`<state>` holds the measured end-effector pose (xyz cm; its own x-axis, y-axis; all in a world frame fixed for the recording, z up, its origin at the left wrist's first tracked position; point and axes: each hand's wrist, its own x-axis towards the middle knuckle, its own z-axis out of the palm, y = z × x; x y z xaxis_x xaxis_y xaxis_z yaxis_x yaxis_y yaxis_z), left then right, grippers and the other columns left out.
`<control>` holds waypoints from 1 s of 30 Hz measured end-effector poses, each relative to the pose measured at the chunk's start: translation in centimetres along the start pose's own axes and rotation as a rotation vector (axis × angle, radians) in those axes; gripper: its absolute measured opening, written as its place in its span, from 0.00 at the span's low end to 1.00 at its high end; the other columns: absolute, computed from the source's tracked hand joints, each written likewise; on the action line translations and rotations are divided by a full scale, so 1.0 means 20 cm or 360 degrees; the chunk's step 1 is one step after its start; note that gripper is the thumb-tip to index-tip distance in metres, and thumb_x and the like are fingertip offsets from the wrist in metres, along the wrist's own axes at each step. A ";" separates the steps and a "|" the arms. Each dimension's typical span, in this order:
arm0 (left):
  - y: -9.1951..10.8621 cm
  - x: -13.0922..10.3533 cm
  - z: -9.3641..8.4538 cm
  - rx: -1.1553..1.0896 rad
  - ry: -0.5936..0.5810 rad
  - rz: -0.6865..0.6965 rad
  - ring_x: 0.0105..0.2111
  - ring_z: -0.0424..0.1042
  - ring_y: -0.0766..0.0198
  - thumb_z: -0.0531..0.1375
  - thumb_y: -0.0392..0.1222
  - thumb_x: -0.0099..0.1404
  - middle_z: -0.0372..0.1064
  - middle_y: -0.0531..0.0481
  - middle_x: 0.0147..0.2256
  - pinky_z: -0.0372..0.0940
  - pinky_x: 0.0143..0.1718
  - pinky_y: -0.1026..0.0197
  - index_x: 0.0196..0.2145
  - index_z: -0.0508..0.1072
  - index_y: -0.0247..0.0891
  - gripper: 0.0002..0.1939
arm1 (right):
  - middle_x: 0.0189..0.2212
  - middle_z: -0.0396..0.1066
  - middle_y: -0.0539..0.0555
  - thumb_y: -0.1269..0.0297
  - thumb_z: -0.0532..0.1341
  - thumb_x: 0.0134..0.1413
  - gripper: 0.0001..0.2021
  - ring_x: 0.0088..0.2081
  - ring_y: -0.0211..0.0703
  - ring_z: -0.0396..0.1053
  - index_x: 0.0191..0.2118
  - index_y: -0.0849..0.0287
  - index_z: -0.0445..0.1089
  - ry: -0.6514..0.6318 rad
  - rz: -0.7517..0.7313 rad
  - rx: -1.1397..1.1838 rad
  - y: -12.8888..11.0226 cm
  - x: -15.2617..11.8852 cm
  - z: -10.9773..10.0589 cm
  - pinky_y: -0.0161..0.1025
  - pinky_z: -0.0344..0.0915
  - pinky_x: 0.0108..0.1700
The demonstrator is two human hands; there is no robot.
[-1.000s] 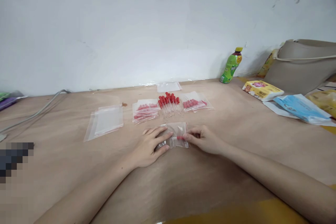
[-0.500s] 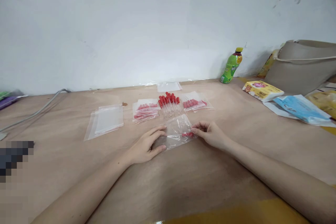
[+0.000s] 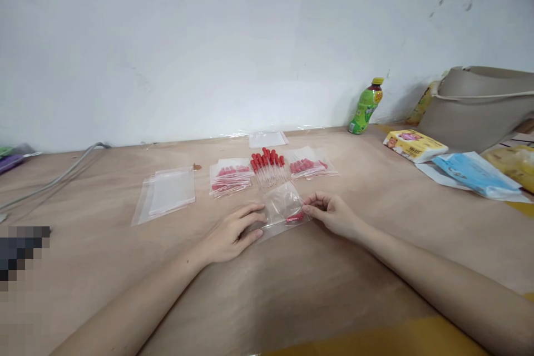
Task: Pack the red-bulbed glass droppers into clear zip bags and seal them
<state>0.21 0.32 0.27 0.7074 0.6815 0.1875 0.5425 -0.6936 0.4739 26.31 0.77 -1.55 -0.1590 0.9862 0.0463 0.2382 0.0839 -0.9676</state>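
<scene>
In front of me a clear plastic bag [image 3: 278,208] lies on the table with a red-bulbed dropper [image 3: 295,217] inside, its bulb at the bag's right side. My right hand [image 3: 327,212] pinches the bag's right edge between thumb and fingers. Resting on the bag's left edge, my left hand [image 3: 238,233] has its fingers and thumb apart. Just beyond the bag lies a bunch of loose glass droppers [image 3: 268,166] with red rubber bulbs. Bagged droppers [image 3: 231,175] are piled to their left, and more filled bags [image 3: 311,163] lie to their right.
Flat clear bags [image 3: 171,192] are stacked at left, and another small stack [image 3: 267,139] lies by the wall. A green bottle [image 3: 367,107], a yellow tissue pack [image 3: 414,145], a blue packet [image 3: 475,173] and a grey-beige bag [image 3: 479,105] stand or lie at right. A grey cable [image 3: 62,175] runs along the left.
The red bulb inside the bag has shifted slightly down and left, and shows more clearly. Both hands keep nearly the same place on the bag. The whole view has moved a little.
</scene>
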 end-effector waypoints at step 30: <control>-0.01 0.00 0.00 0.0314 -0.0187 0.0089 0.59 0.47 0.57 0.48 0.46 0.68 0.48 0.50 0.60 0.48 0.57 0.48 0.54 0.62 0.48 0.17 | 0.27 0.71 0.64 0.64 0.63 0.39 0.08 0.36 0.56 0.70 0.26 0.65 0.71 0.0180 0.0425 -0.1484 -0.20 0.80 0.04 0.48 0.61 0.38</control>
<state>0.06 0.44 0.19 0.7805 0.6169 0.1015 0.5709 -0.7695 0.2862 21.96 16.08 2.82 0.0916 0.9929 -0.0753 0.9232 -0.1130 -0.3674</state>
